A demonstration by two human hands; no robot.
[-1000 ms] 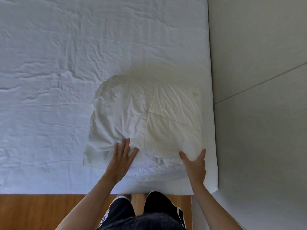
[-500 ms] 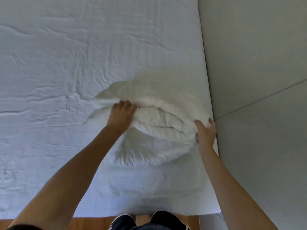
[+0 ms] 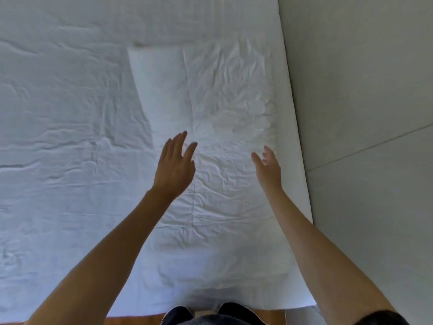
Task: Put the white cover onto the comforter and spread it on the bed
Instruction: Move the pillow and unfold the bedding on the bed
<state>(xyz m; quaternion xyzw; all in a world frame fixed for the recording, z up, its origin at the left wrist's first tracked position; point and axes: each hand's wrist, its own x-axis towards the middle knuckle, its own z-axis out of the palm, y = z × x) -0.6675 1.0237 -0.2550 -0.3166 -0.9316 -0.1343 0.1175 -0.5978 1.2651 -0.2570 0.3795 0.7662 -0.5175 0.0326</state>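
Note:
A white folded comforter or cover (image 3: 218, 109) lies unrolled in a long wrinkled strip along the right side of the bed (image 3: 65, 137), reaching from the near edge to about the bed's middle. I cannot tell whether it is the comforter or the cover. My left hand (image 3: 174, 165) hovers over the strip's left part, fingers apart, holding nothing. Over the strip's right edge is my right hand (image 3: 268, 168), also with spread fingers and nothing in it. Neither hand grips the fabric.
The bed is covered by a creased white sheet. A grey wall (image 3: 363, 113) runs close along the bed's right side. Wooden floor (image 3: 131, 319) and my dark shoes (image 3: 234, 311) show at the near edge.
The folded bundle, which both hands lifted and flipped away from me, has unrolled into a longer strip. Both hands have let go and now hang open above it.

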